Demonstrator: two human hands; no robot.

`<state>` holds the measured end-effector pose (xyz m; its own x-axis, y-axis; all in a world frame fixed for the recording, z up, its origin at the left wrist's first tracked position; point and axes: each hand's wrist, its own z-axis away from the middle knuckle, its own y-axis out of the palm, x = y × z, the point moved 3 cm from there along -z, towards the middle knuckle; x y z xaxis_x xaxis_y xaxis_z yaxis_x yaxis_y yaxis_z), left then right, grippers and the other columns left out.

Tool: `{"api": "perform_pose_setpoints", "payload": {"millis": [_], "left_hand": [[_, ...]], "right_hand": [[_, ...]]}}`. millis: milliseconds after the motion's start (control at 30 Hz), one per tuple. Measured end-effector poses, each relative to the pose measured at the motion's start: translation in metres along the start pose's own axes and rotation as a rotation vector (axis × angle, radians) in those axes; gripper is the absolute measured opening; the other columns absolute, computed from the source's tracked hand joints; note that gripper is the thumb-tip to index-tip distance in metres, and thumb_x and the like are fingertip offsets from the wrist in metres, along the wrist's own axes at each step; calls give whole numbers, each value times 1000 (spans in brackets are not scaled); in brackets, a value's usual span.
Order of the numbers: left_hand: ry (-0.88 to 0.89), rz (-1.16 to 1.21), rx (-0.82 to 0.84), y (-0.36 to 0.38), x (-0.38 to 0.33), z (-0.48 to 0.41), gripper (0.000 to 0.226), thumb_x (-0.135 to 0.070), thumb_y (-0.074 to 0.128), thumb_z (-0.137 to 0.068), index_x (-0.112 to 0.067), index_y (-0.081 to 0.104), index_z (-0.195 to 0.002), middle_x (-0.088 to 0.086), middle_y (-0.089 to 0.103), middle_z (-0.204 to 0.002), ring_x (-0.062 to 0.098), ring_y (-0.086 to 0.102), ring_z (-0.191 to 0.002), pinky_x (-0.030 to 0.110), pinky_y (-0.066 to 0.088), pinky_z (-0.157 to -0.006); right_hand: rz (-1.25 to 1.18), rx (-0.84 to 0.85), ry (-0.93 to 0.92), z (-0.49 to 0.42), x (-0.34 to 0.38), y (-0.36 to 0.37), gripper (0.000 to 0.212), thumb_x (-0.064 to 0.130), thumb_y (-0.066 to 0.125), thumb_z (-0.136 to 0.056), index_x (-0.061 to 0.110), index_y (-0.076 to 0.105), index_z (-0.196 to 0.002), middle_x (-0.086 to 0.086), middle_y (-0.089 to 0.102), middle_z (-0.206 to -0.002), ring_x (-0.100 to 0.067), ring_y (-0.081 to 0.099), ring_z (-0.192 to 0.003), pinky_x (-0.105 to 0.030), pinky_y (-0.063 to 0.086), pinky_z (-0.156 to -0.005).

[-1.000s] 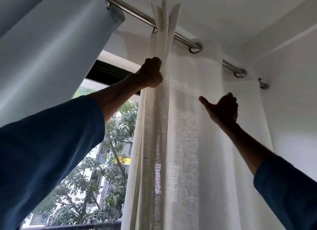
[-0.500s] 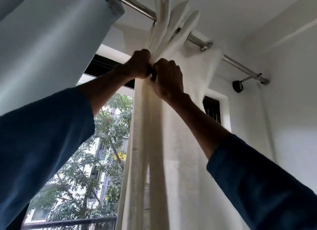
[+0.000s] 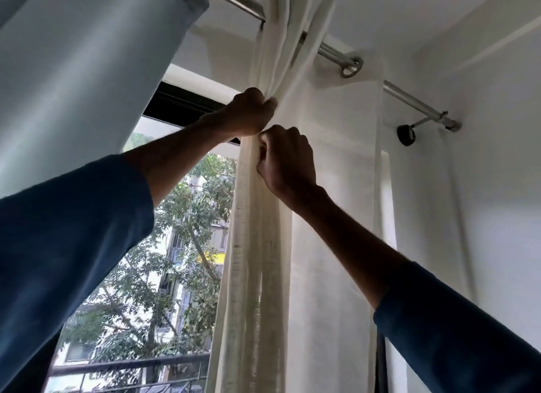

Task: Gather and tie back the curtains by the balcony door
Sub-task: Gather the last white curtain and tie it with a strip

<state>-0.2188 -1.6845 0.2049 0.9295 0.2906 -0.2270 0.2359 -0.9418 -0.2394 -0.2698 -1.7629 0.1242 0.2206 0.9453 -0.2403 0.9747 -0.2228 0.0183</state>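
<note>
Two raised hands clench a cream sheer curtain [image 3: 330, 193] just below its curtain rod [image 3: 409, 97], beside the balcony door's glass. The left hand [image 3: 248, 113] has its grip closed on the gathered pleats. The right hand [image 3: 285, 161], directly beneath and touching it, has its grip curled round the same bundle. The gathered folds hang as a narrow column, long axis vertical, from the rod to the bottom edge of the view, while their top ends fan upward past the rod. To the right, the rest of the panel hangs flat from a metal eyelet [image 3: 350, 67]. A blue-grey curtain [image 3: 87, 70] hangs at upper left. Trees and a balcony railing [image 3: 131, 365] show through the glass.
</note>
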Motion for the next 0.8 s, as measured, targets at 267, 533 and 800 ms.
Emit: {"api": "perform_pose_setpoints", "payload": {"millis": [267,533,800], "left_hand": [[43,-183,59,5,-5,2,34,-24,65,-88,0,52,-109,26,58,-123,41,59,-112,37,50,-79],[96,-242,50,-1,9,1,40,-25,50,-98,8,48,-120,31,50,-130,42,51,-121,37,46,-86],[114,-226,51,-8,15,-2,42,-26,49,-101,7,46,-126,29,48,-136,40,48,-127,30,37,-84]], "right_hand": [[-302,47,0,1,-21,-6,26,26,62,-88,16,65,-64,2,70,-66,-20,68,-68,-28,48,-63],[-35,-184,564,21,-149,-21,67,54,71,-83,5,58,-125,-12,61,-128,-29,48,-128,-33,42,-97],[-413,37,885,25,-146,-7,32,30,81,-80,6,61,-75,-15,74,-98,-31,70,-78,-42,60,-73]]}}
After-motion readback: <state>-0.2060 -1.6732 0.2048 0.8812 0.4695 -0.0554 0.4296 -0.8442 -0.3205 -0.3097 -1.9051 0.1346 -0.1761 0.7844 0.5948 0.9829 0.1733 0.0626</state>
